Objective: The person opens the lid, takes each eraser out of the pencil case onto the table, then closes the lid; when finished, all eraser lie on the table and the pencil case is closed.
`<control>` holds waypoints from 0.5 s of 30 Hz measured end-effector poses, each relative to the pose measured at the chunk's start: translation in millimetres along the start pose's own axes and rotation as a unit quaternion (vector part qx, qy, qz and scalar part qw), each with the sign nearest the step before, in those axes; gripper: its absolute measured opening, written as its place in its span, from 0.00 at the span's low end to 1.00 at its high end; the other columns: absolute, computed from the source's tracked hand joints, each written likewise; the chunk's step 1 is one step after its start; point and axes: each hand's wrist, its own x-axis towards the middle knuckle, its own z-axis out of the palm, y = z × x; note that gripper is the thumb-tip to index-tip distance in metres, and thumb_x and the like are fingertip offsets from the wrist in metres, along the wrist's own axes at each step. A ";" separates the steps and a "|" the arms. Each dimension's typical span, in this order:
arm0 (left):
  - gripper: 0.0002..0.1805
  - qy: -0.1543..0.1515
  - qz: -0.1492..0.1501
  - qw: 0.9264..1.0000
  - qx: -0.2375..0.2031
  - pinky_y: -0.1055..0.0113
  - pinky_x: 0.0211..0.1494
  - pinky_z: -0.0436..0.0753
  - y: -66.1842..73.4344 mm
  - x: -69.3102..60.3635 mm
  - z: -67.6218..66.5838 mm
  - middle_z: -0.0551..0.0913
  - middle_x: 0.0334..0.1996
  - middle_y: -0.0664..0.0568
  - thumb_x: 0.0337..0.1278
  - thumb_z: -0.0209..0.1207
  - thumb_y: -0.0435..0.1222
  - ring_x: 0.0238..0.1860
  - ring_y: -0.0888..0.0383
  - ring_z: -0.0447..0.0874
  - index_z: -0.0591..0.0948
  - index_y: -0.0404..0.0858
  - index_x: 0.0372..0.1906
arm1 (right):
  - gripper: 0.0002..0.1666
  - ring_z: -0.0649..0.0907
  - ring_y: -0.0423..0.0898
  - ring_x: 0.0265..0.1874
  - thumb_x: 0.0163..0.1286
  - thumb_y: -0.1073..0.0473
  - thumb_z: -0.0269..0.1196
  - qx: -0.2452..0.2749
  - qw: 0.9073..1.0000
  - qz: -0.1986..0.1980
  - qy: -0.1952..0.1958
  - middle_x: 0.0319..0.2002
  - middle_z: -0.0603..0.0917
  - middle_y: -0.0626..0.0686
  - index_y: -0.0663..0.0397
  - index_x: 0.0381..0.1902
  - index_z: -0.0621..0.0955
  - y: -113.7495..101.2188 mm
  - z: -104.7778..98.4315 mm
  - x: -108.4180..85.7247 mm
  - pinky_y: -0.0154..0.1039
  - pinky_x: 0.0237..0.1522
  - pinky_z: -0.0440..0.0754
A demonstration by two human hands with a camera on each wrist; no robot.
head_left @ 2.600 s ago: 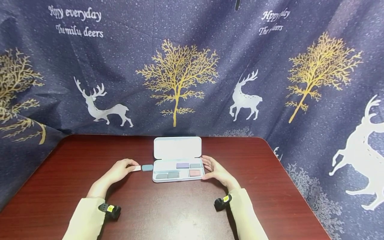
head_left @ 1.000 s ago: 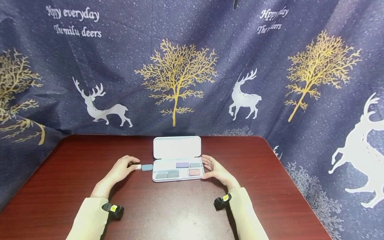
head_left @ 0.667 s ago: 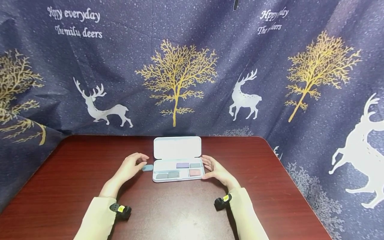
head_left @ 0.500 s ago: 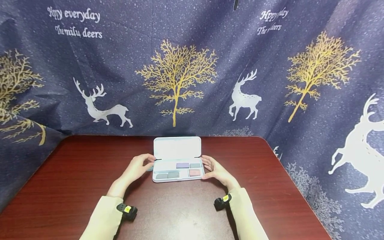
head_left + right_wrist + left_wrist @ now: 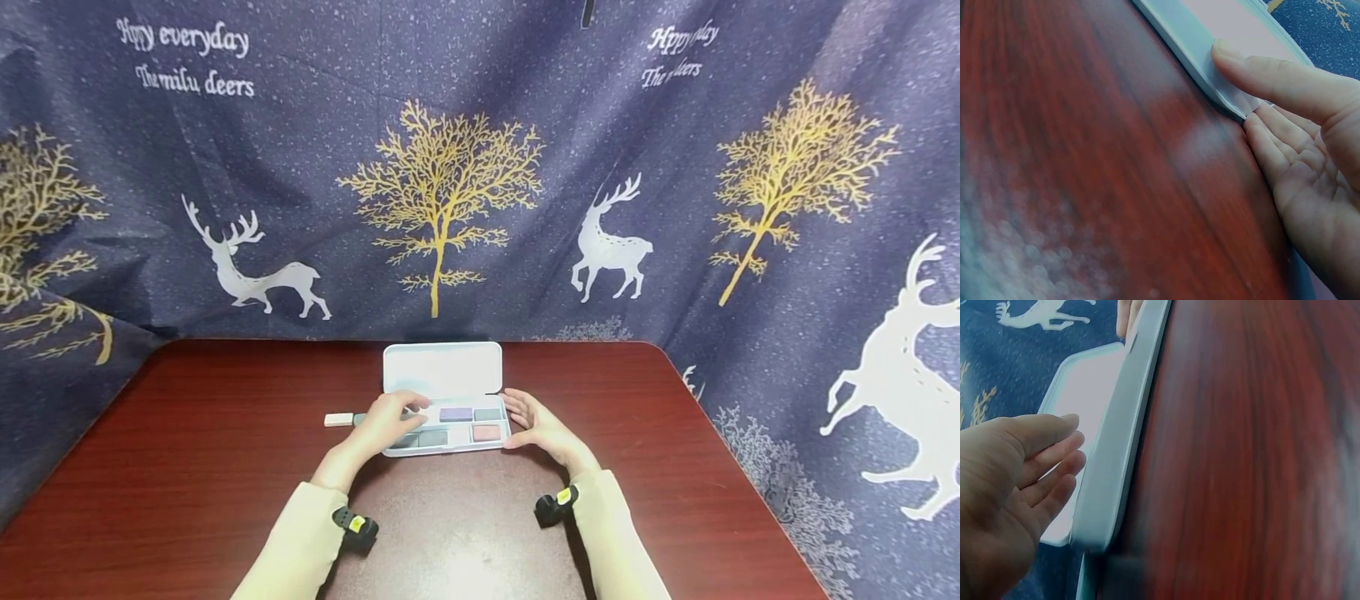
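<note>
A pale blue case (image 5: 444,371) lies with its lid raised, holding a purple block (image 5: 456,414), a pink block (image 5: 487,432) and several grey-green ones. Over its left part hovers my left hand (image 5: 381,425), fingers loosely bent and nothing between them; the left wrist view shows the hand (image 5: 1016,469) beside the case's side wall (image 5: 1113,444). My right hand (image 5: 549,429) rests at the case's right end, its thumb on the near corner and its fingers along the end, as the right wrist view shows this hand (image 5: 1310,125) against the case (image 5: 1200,59).
A white block (image 5: 338,420) lies on the dark red table (image 5: 247,400) left of the case, beside a blue-green block (image 5: 359,418) partly hidden by my left hand. Behind the table hangs a blue cloth (image 5: 517,250) with deer and trees.
My left hand has let go of the white block and moved right, past the blue-green block, to over the case. My right hand has stayed at the case's right end.
</note>
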 end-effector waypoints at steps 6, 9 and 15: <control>0.15 -0.018 0.004 1.000 0.013 0.50 0.56 0.81 10.0 7.9 11.7 0.86 0.47 0.42 0.58 0.63 0.31 0.50 0.45 0.84 0.83 0.33 0.50 | 0.55 0.55 0.65 0.74 0.53 0.78 0.67 -0.002 1.000 -0.005 -0.001 0.73 0.55 0.72 0.72 0.73 0.50 0.2 0.9 -0.9 0.56 0.75 0.53; 0.16 -0.024 0.007 0.999 0.019 0.50 0.57 0.81 14.1 11.6 16.1 0.86 0.48 0.43 0.57 0.64 0.31 0.52 0.45 0.83 0.83 0.33 0.51 | 0.55 0.55 0.64 0.75 0.52 0.78 0.67 0.001 1.000 -0.005 0.000 0.74 0.55 0.72 0.72 0.73 0.50 0.4 1.1 -0.9 0.55 0.76 0.52; 0.18 -0.049 0.017 0.998 0.025 0.51 0.63 0.78 18.3 19.9 22.3 0.84 0.52 0.41 0.58 0.62 0.31 0.57 0.44 0.81 0.82 0.31 0.53 | 0.55 0.55 0.64 0.75 0.52 0.79 0.67 -0.007 1.000 0.000 0.001 0.73 0.55 0.71 0.71 0.73 0.50 1.2 0.1 0.8 0.54 0.75 0.54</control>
